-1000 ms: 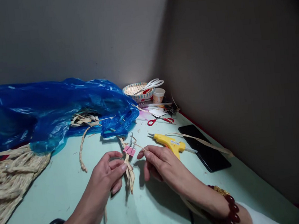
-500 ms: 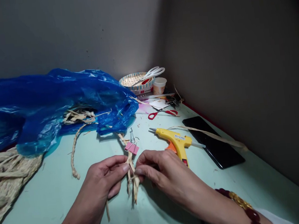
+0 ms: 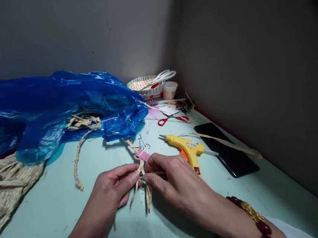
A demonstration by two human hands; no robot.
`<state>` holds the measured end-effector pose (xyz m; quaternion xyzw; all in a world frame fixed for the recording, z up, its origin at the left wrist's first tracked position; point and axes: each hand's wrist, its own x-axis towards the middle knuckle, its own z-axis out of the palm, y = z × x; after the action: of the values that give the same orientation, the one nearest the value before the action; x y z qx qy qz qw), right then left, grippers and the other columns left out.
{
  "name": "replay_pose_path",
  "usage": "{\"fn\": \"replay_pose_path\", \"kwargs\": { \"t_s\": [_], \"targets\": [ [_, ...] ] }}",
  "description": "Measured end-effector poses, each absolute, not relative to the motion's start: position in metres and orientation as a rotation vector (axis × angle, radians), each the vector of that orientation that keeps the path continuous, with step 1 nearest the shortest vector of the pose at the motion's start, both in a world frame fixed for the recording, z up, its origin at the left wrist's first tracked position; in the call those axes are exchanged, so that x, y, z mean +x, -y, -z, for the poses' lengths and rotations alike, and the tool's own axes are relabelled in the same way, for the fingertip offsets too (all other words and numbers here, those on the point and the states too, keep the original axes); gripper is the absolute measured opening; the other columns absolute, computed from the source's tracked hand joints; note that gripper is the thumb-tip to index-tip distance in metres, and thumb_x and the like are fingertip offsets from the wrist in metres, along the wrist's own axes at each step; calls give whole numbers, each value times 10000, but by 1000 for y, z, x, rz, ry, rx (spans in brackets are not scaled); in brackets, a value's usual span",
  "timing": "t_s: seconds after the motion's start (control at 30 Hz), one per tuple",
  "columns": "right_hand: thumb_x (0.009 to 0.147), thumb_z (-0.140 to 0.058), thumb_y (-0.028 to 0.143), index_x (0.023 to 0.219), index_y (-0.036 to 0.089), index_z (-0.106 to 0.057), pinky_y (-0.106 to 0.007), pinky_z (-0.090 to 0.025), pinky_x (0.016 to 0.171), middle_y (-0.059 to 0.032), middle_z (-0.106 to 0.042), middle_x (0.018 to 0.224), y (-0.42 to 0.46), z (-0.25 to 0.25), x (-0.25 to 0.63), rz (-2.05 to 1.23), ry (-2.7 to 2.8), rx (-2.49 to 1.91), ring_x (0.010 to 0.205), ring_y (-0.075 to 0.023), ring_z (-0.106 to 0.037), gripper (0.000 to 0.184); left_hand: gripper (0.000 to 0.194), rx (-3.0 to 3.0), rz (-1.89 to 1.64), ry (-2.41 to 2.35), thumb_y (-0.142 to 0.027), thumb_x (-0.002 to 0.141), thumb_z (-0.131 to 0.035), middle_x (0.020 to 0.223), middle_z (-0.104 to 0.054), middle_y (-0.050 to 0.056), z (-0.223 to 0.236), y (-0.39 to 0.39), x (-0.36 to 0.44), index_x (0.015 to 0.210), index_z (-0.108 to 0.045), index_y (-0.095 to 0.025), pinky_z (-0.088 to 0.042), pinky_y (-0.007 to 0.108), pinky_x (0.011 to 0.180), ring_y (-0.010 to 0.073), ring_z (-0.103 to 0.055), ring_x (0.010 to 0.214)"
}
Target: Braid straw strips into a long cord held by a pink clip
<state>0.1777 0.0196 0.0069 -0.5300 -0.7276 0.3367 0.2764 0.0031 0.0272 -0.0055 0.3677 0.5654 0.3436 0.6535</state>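
Several pale dried plant-fibre strips (image 3: 149, 198) hang from between my two hands, their loose ends over the table. My left hand (image 3: 117, 186) pinches them between thumb and fingers from the left. From the right, my right hand (image 3: 167, 175) pinches strips too, its fingertips almost meeting the left thumb. Just above the fingers a pink binder clip (image 3: 143, 154) grips the strips, tilted, its wire handles pointing up. A twisted length of the same fibre (image 3: 130, 144) runs from the clip up toward the blue bag. The fingertips partly hide where the strips cross.
A yellow glue gun (image 3: 189, 150) lies right of my right hand, beside a black phone (image 3: 237, 160). Behind are red-handled scissors (image 3: 173, 120), a small basket (image 3: 144, 84) and a paper cup (image 3: 170, 89). On the left lie a blue plastic bag (image 3: 41, 105) and woven fibre (image 3: 9, 187).
The clip has shifted slightly right and tilted more. The strips below have spread apart, one swinging left, and my right fingers have moved up closer to the clip.
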Motion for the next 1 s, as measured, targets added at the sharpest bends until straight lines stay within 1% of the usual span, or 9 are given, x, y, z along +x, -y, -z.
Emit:
{"fn": "replay_pose_path", "kwargs": {
  "t_s": [0.07,0.23,0.3,0.4,0.53,0.77,0.9,0.93,1.0],
  "targets": [
    [935,-523,222,819,192,-573,-225,-317,576,25,-601,739,-20,-4,175,-896,1974,-1412,658,-107,-478,130,338,867,-777,-1291,-341,693,-802,681,-653,-30,8,-27,2,991,-732,-196,-358,147,492,62,-478,531],
    [937,-525,262,749,170,-572,-243,-263,542,21,-572,653,-20,0,172,-855,1996,-1482,595,-102,-441,214,366,1034,-749,-1274,-399,703,-762,658,-604,-35,10,-29,2,978,-701,-165,-244,164,451,59,-382,501],
    [935,-521,266,746,169,-573,-244,-257,540,17,-573,655,-20,0,172,-865,1989,-1493,601,-106,-444,219,388,1090,-746,-1268,-422,702,-745,641,-576,-43,9,-29,4,977,-681,-156,-217,177,448,58,-331,488],
    [940,-503,257,795,171,-581,-241,-264,551,6,-588,696,-18,-1,171,-890,1974,-1487,628,-113,-458,186,439,1059,-738,-1273,-431,668,-758,641,-561,-45,6,-29,5,994,-647,-157,-217,180,451,60,-332,489],
    [954,-481,276,814,169,-546,-249,-276,565,-4,-583,722,-16,-4,172,-782,2033,-1503,625,-118,-455,188,484,999,-697,-1263,-431,638,-783,600,-505,-68,6,-31,3,996,-623,-148,-145,174,427,40,-272,456],
    [980,-416,290,835,170,-498,-266,-301,572,-15,-566,749,-15,-3,167,-685,2062,-1502,591,-122,-436,205,385,992,-674,-1145,-382,753,-726,589,-485,-84,10,-33,0,1027,-584,-153,-81,191,426,27,-203,441],
    [975,-430,280,830,180,-495,-262,-306,582,-9,-566,757,-13,-1,164,-790,1973,-1487,628,-131,-462,188,233,1035,-692,-1140,-354,783,-697,602,-513,-77,12,-33,2,890,-594,-175,-88,191,413,23,-210,420],
    [977,-429,275,833,181,-497,-262,-305,584,-6,-564,751,-13,-1,163,-817,1954,-1488,634,-132,-466,185,207,1048,-698,-1148,-347,788,-690,599,-517,-78,13,-33,2,865,-593,-181,-113,184,408,25,-234,415],
    [981,-423,265,846,181,-502,-264,-304,591,-2,-563,744,-13,-1,164,-854,1938,-1490,643,-135,-471,178,181,1081,-721,-1179,-323,775,-699,625,-555,-64,13,-32,4,837,-600,-185,-235,164,433,46,-373,455]
  ]
}}
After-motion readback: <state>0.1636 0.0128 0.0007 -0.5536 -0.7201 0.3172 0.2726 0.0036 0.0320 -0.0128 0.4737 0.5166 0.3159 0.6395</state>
